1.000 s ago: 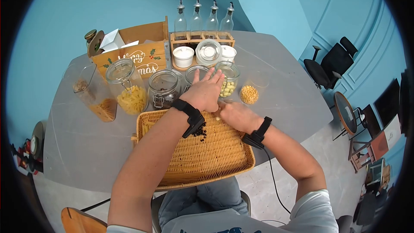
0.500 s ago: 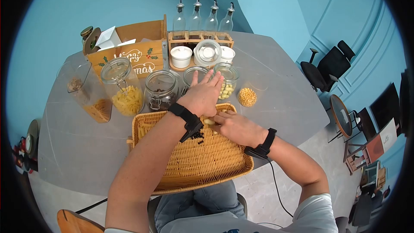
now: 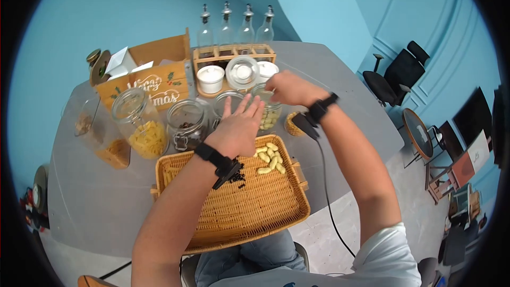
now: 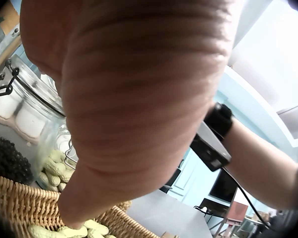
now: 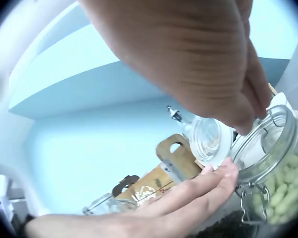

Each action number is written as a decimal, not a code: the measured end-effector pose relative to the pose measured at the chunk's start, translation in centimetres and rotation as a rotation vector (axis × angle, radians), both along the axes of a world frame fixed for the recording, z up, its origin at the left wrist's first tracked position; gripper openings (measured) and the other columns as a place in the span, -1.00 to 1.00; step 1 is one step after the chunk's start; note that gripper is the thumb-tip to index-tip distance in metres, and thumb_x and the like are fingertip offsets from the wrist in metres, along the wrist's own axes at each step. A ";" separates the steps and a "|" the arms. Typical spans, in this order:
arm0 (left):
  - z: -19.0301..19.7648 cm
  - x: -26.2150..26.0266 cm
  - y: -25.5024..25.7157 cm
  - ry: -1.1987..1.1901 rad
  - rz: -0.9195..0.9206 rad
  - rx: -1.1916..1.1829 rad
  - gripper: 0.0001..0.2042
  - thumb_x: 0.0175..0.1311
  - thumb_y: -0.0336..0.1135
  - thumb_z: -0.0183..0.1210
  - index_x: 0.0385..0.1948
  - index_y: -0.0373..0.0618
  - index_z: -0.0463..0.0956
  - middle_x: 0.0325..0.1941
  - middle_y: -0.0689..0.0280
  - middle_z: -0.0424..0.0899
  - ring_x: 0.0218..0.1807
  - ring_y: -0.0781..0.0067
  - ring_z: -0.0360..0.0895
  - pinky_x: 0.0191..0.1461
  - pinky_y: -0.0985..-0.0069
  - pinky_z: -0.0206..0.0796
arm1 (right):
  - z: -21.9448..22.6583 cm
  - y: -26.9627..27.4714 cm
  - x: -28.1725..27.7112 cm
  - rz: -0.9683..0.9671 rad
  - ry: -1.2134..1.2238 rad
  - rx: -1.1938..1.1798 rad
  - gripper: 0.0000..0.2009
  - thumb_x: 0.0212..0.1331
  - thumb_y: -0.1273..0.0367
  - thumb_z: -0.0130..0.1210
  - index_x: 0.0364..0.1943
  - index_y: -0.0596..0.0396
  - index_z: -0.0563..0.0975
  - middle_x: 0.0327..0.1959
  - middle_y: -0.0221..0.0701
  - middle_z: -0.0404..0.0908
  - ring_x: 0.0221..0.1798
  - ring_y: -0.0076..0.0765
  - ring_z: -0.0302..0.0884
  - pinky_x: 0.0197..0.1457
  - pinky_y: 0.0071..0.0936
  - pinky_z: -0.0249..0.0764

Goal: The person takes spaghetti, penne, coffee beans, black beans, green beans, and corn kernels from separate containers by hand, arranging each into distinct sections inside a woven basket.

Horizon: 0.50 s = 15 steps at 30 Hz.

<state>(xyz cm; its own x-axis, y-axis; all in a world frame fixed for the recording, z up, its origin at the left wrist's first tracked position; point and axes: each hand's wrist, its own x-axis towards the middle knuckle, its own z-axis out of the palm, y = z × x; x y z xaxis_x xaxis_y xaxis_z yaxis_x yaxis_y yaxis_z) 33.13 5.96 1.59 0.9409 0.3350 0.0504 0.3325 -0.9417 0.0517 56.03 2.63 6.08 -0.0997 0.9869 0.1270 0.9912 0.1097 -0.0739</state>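
Observation:
My left hand [image 3: 236, 127] reaches over the basket with straight fingers, their tips against the rim of the glass jar of peanuts [image 3: 270, 119]. Over the mouth of that jar is my right hand [image 3: 292, 89], fingers bent down at the rim; I cannot tell whether they hold a peanut. In the right wrist view, its fingertips [image 5: 246, 126] are right at the rim of the open jar, above the pale peanuts [image 5: 283, 191]. Several unshelled peanuts [image 3: 272, 158] lie in the far right corner of the wicker basket [image 3: 255, 207]. Small black grains [image 3: 237, 176] lie near its middle, partly behind my left wrist.
To the left stand a jar of dark grains [image 3: 186, 127], a jar of yellow pasta [image 3: 147, 138] and a tilted clear container [image 3: 114, 151]. Behind are a wooden box [image 3: 154, 87], white lidded pots [image 3: 211, 78] and glass bottles [image 3: 226, 34]. A cup of corn kernels [image 3: 293, 125] is beside my right wrist.
My right hand has risen from the basket's far right corner to the peanut jar's mouth, uncovering the peanuts in the basket. The left hand keeps its place at the jar.

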 end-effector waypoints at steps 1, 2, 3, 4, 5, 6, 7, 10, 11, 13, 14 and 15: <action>-0.1 0.0 0.0 0.003 0.011 -0.002 0.16 -0.11 -0.19 0.46 0.58 -0.26 -0.11 0.70 0.06 -0.09 0.72 0.12 -0.24 0.67 -0.20 -0.42 | -0.8 1.5 0.2 -0.012 -0.035 -0.131 -0.63 0.05 0.38 0.32 0.00 0.14 0.68 -0.07 -0.14 0.75 -0.06 0.00 0.72 -0.01 -0.17 0.60; -0.1 0.0 0.1 0.005 0.007 0.020 0.18 -0.13 -0.14 0.49 0.57 -0.27 -0.10 0.69 0.04 -0.07 0.72 0.10 -0.23 0.66 -0.22 -0.43 | -0.5 2.1 -0.7 -0.055 -0.043 -0.236 -0.64 0.07 0.38 0.29 0.01 0.11 0.68 -0.06 -0.15 0.75 -0.01 0.00 0.71 0.03 -0.15 0.59; -0.1 0.1 0.1 0.008 -0.003 0.027 0.18 -0.13 -0.14 0.49 0.57 -0.27 -0.10 0.69 0.04 -0.07 0.72 0.10 -0.23 0.66 -0.22 -0.43 | -0.1 2.9 -1.7 -0.095 -0.050 -0.342 -0.64 0.09 0.38 0.27 0.02 0.09 0.67 -0.04 -0.16 0.75 0.03 -0.01 0.70 0.06 -0.12 0.58; 0.0 0.1 0.2 0.004 0.000 0.014 0.18 -0.13 -0.13 0.50 0.57 -0.28 -0.09 0.69 0.04 -0.06 0.72 0.09 -0.23 0.66 -0.23 -0.43 | 0.0 4.2 -2.3 -0.154 -0.118 -0.503 -0.65 0.10 0.30 0.28 0.01 -0.01 0.69 -0.04 -0.23 0.76 0.01 -0.02 0.70 0.03 -0.14 0.58; 0.0 0.1 0.2 0.001 0.005 0.000 0.18 -0.13 -0.11 0.50 0.56 -0.30 -0.08 0.69 0.03 -0.06 0.72 0.07 -0.22 0.65 -0.24 -0.43 | 1.6 3.3 -3.8 -0.242 -0.103 -0.594 -0.65 0.12 0.24 0.28 0.00 -0.01 0.70 -0.05 -0.26 0.76 0.01 -0.05 0.71 0.03 -0.15 0.57; 0.0 0.0 0.2 0.007 0.001 0.003 0.18 -0.13 -0.11 0.50 0.56 -0.30 -0.08 0.69 0.03 -0.06 0.72 0.07 -0.22 0.65 -0.24 -0.43 | 2.3 2.8 -4.6 -0.268 -0.106 -0.618 -0.65 0.13 0.22 0.27 -0.01 0.00 0.70 -0.05 -0.28 0.76 0.01 -0.06 0.71 0.03 -0.16 0.57; 0.1 0.0 0.3 0.019 -0.005 0.005 0.18 -0.14 -0.10 0.50 0.56 -0.30 -0.07 0.69 0.02 -0.05 0.72 0.06 -0.22 0.65 -0.25 -0.43 | 2.6 2.6 -5.0 -0.292 -0.112 -0.643 -0.65 0.14 0.19 0.26 -0.03 0.01 0.70 -0.05 -0.29 0.76 0.02 -0.07 0.71 0.03 -0.17 0.57; 0.0 0.1 0.3 0.012 -0.001 0.012 0.17 -0.14 -0.11 0.50 0.55 -0.31 -0.06 0.68 0.02 -0.05 0.71 0.06 -0.21 0.65 -0.26 -0.43 | 0.1 4.5 -3.5 -0.359 -0.034 -0.631 -0.66 0.17 0.21 0.24 -0.03 0.07 0.69 -0.03 -0.21 0.76 0.03 -0.04 0.71 0.05 -0.15 0.58; -0.1 0.1 0.2 0.003 0.003 0.013 0.16 -0.14 -0.13 0.49 0.55 -0.31 -0.06 0.68 0.02 -0.06 0.71 0.06 -0.21 0.65 -0.25 -0.43 | -1.1 5.0 -2.8 -0.355 -0.039 -0.634 -0.66 0.17 0.21 0.24 -0.03 0.07 0.69 -0.03 -0.21 0.76 0.03 -0.04 0.71 0.05 -0.15 0.58; -0.2 0.0 0.2 0.000 0.005 0.005 0.15 -0.13 -0.14 0.47 0.56 -0.31 -0.07 0.69 0.02 -0.06 0.72 0.07 -0.22 0.65 -0.25 -0.44 | -2.3 5.1 -2.0 -0.212 -0.056 -0.437 -0.66 0.18 0.25 0.23 -0.02 0.12 0.68 -0.04 -0.09 0.75 0.01 0.02 0.72 0.05 -0.13 0.59; -0.2 0.0 0.1 0.002 -0.001 0.002 0.14 -0.12 -0.16 0.46 0.56 -0.30 -0.07 0.69 0.02 -0.07 0.72 0.07 -0.22 0.65 -0.25 -0.44 | -2.4 4.7 -2.0 -0.194 -0.075 -0.368 -0.72 0.18 0.33 0.20 -0.08 0.18 0.69 -0.10 0.02 0.74 -0.03 0.10 0.73 0.02 -0.11 0.61; -0.2 0.0 0.1 -0.003 0.000 -0.004 0.14 -0.12 -0.16 0.46 0.56 -0.30 -0.07 0.69 0.02 -0.07 0.72 0.07 -0.22 0.65 -0.25 -0.44 | -2.2 4.5 -1.9 -0.194 -0.081 -0.373 -0.72 0.18 0.33 0.20 -0.08 0.18 0.69 -0.10 0.02 0.74 -0.03 0.10 0.73 0.02 -0.11 0.61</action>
